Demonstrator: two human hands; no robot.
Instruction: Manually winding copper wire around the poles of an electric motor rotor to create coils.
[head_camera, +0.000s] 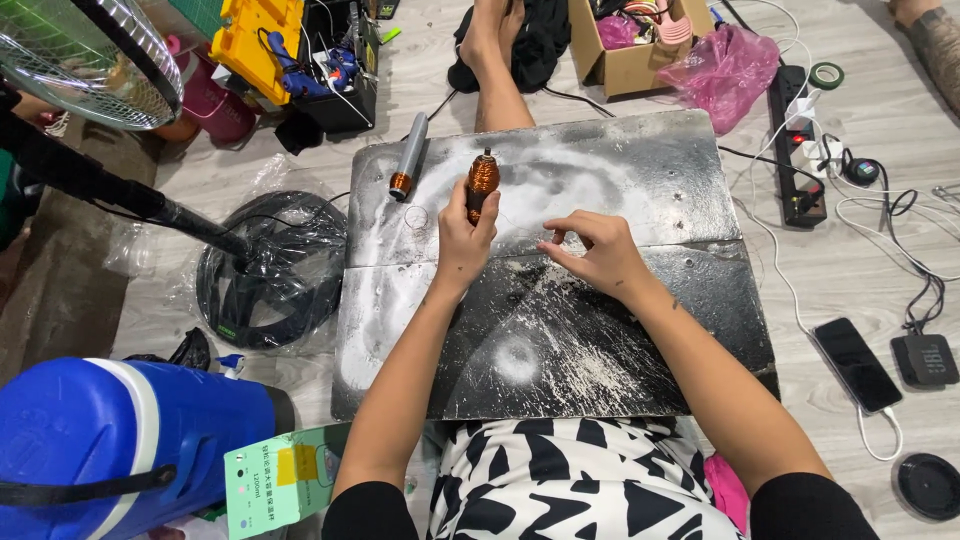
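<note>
My left hand (463, 235) grips a small motor rotor wound with copper wire (481, 180) and holds it upright over a scuffed black work board (640, 170). My right hand (596, 252) hovers beside it over the board's middle, thumb and fingertips pinched together; a very thin wire seems to run from them toward the rotor, but it is too fine to be sure. A grey cylinder with a copper-coloured end (408, 158) lies on the board's far left corner, apart from both hands.
A fan on a black stand (90, 60) and its plastic-wrapped round base (270, 270) sit at left. A blue container (110, 440) is near left. A power strip (800, 150), cables, a phone (856, 364) and a small speaker (924, 358) lie at right. A cardboard box (630, 50) and pink bag (722, 66) are beyond.
</note>
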